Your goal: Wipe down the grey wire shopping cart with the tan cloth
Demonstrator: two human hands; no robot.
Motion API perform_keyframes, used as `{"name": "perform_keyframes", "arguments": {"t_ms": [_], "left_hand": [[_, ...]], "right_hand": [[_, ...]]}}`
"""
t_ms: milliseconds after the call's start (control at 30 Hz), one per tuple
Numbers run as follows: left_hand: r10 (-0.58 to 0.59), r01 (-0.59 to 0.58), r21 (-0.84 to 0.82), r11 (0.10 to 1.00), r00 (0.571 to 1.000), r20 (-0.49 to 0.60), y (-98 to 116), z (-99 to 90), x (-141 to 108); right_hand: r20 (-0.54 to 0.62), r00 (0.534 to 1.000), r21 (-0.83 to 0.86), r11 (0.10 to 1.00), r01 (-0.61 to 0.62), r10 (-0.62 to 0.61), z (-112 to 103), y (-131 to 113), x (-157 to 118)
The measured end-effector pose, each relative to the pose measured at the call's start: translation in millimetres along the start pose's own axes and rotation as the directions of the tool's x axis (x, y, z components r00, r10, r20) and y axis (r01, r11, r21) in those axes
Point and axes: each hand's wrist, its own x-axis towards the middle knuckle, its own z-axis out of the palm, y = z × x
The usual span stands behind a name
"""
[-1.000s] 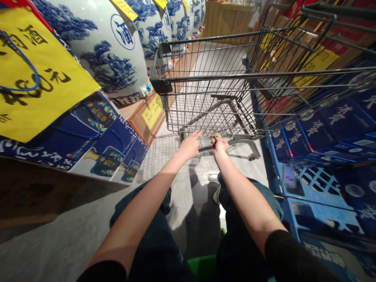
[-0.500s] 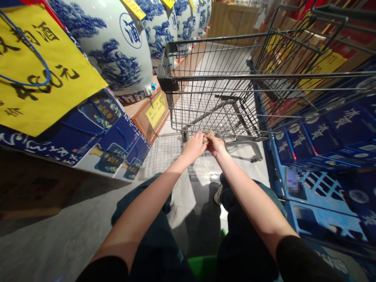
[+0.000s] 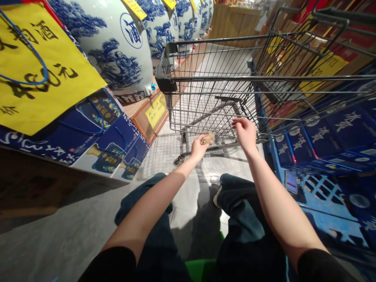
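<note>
With 12 o'clock taken as straight ahead of the person, the governing relation is that between the wad [image 3: 208, 138] and the two hands. The wad, tan and crumpled, is gripped in the fingers of the left hand [image 3: 198, 148] and projects from them toward 1 to 2 o'clock. The left grip is narrow, closed on the wad's near side; the far side is exposed. The right hand [image 3: 246, 135] is clear of the wad, which lies at about 8 o'clock from its fingertips. The right fingers are bent inward; no object shows in them, but whether they pinch something small cannot be told. The left is therefore the nearer hand. The wad's long axis is indistinct; it appears to run roughly from 8 to 2 o'clock. The cart [image 3: 211, 78] stands at 12 o'clock, its lower wires behind both hands in this view; contact between the right hand and the wires cannot be confirmed.
</note>
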Motion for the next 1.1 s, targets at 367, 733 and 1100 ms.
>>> {"name": "perform_keyframes", "arguments": {"t_ms": [367, 733, 1100], "left_hand": [[-0.344, 0.326, -0.524, 0.787, 0.937, 0.066, -11.2, 42.4, 13.3], [-0.525, 0.205, -0.773, 0.601, 0.83, -0.188, 4.7, -19.5, 30.8], [-0.528, 0.238, -0.774, 0.587, 0.837, -0.144, 6.7, -1.8, 17.0]], "right_hand": [[0.043, 0.97, -0.579, 0.786, 0.218, -0.238, -3.5, 12.8, 10.8], [0.095, 0.959, -0.565, 0.779, 0.273, -0.267, -6.9, 21.6, 15.8], [0.104, 0.97, -0.757, 0.615, 0.22, -0.22, 54.2, -9.0, -46.9]]}}
